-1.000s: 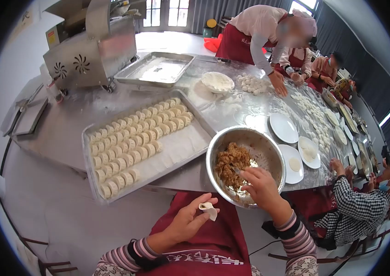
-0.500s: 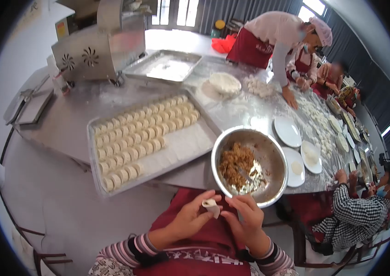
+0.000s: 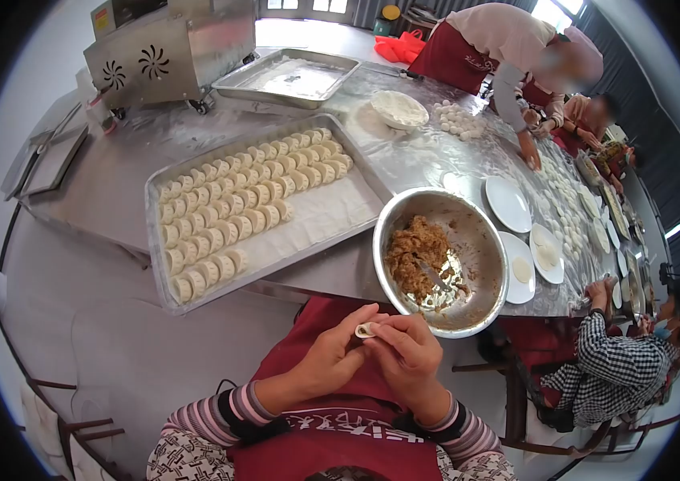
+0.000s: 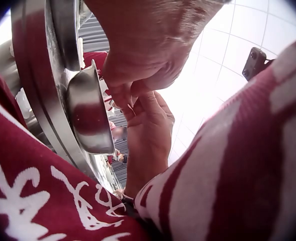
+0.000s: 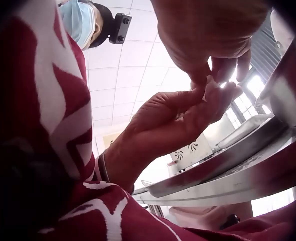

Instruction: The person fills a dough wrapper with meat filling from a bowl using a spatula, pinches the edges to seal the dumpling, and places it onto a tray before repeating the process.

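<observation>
A small white dumpling point(image 3: 366, 329), folded over with some filling showing at its open end, is held between both hands in front of the apron. My left hand point(image 3: 328, 353) supports it in curled fingers and thumb. Fingers and thumb of my right hand point(image 3: 410, 357) pinch its edge from the other side. In the right wrist view a pale bit of the dough point(image 5: 210, 89) shows between the fingertips. Just beyond the hands stands a steel bowl point(image 3: 484, 309) of brown filling point(image 3: 418, 252), with a utensil point(image 3: 434, 276) lying in it.
A metal tray point(image 3: 316, 228) with rows of dumplings point(image 3: 228, 228) lies left of the bowl. White plates point(image 3: 508, 204), some with wrappers, sit to its right. Behind are a floured tray point(image 3: 288, 78), a flour bowl point(image 3: 400, 111) and a steel machine point(image 3: 163, 60). Other people work along the table.
The right hand left the utensil in the filling bowl and came over to the left hand. Both hands now hold the dumpling, which has been folded narrower. The head view shifted slightly.
</observation>
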The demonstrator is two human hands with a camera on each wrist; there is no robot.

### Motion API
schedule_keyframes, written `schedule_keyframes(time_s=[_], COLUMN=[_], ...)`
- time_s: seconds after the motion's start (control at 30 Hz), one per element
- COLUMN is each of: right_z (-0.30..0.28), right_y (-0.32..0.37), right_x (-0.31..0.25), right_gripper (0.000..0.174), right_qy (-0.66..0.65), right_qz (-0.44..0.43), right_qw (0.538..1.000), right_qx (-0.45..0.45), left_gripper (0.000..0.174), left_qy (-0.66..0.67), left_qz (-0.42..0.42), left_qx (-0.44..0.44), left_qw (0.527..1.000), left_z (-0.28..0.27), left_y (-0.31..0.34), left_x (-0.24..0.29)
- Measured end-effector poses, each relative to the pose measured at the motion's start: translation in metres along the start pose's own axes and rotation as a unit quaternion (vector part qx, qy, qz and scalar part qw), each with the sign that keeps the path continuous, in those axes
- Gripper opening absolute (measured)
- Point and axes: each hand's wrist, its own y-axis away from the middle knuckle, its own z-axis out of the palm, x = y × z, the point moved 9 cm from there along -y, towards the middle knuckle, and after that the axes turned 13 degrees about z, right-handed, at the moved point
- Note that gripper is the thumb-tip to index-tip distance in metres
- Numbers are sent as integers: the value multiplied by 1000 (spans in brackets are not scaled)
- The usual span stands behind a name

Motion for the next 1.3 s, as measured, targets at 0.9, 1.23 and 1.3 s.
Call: schedule_keyframes(time_s=[0.9, 1.23, 1.3], right_z=[-5, 6, 2], right_y=[-13, -16, -21], right_x=[-16, -26, -23], right_gripper=[21, 20, 25], right_qy=[28, 81, 51], right_qz=[-119, -164, -120], right_qw=[991, 983, 992], right_qx=[61, 3, 4], left_gripper=[63, 56, 55], left_qy=[51, -69, -34], left_qz=[22, 73, 52], left_qx=[54, 33, 38], left_qw=[997, 994, 997], left_z=[3, -5, -7], left_y=[3, -3, -5], left_x=[-1, 11, 9])
